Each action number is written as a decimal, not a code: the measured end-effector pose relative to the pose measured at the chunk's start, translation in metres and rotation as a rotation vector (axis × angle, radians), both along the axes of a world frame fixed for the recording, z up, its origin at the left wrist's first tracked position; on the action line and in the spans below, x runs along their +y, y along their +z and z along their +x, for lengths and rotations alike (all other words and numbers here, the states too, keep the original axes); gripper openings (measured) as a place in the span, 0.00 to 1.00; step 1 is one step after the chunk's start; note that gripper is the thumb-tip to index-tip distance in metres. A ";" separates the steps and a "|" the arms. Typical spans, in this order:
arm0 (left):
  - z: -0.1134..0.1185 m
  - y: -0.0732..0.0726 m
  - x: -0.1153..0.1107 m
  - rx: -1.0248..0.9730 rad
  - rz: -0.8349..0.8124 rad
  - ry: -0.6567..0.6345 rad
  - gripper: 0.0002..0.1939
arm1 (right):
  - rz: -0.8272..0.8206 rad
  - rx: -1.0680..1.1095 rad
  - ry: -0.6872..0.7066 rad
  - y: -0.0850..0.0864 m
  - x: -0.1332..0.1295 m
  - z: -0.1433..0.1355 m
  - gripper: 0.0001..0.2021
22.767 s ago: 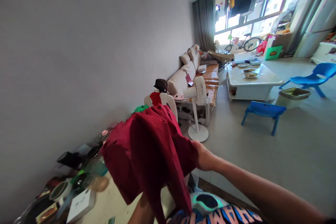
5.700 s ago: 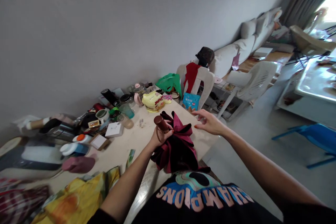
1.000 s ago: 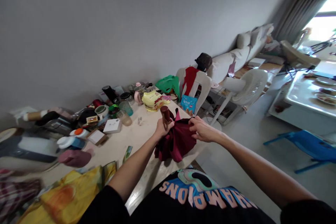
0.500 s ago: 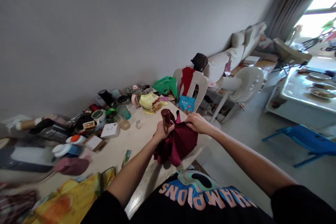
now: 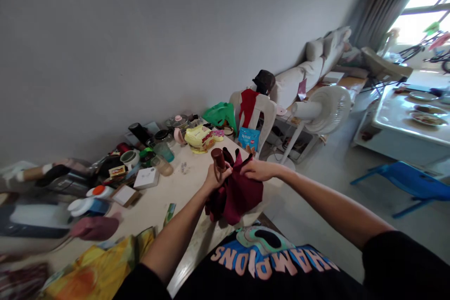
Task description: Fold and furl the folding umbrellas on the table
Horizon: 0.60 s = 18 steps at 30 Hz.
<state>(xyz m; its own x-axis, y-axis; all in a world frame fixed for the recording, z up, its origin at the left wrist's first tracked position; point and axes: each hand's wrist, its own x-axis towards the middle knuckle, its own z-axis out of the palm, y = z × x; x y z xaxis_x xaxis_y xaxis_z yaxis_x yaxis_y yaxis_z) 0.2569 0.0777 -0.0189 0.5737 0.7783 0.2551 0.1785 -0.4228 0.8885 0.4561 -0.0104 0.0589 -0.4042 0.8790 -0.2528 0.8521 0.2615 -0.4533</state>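
Observation:
A maroon folding umbrella with a brown handle hangs in loose folds over the table's near right edge, its handle pointing up and away from me. My left hand is closed around it just below the handle, a brown wrist strap looping over the fingers. My right hand is on the upper right of the canopy, its fingertips curled into the maroon cloth and partly hidden by a fold. The folds lie gathered between both hands.
The pale table carries a yellow snack bag, a green plastic bag, a white box, cups and bottles. A blue pouch is by a white chair. Further right are a white fan and a blue stool.
My right hand has shifted slightly left and down along the canopy, its fingers now deeper among the folds. The handle has tilted a little to the left in my left hand.

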 end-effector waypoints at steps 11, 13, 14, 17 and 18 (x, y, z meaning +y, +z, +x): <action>-0.008 0.010 -0.010 -0.043 0.021 -0.044 0.07 | 0.146 0.009 0.119 0.025 -0.032 0.028 0.20; -0.009 0.014 -0.014 -0.035 0.032 -0.056 0.06 | 0.157 -0.055 0.153 0.021 -0.039 0.012 0.18; -0.010 0.015 -0.016 -0.027 0.033 -0.062 0.07 | 0.150 -0.085 0.162 0.019 -0.044 0.007 0.16; -0.014 0.016 -0.016 0.006 0.026 -0.061 0.07 | 0.102 -0.067 0.218 0.018 -0.056 0.009 0.12; -0.016 0.015 -0.016 0.012 0.028 -0.055 0.08 | 0.093 -0.037 0.211 0.019 -0.060 0.014 0.12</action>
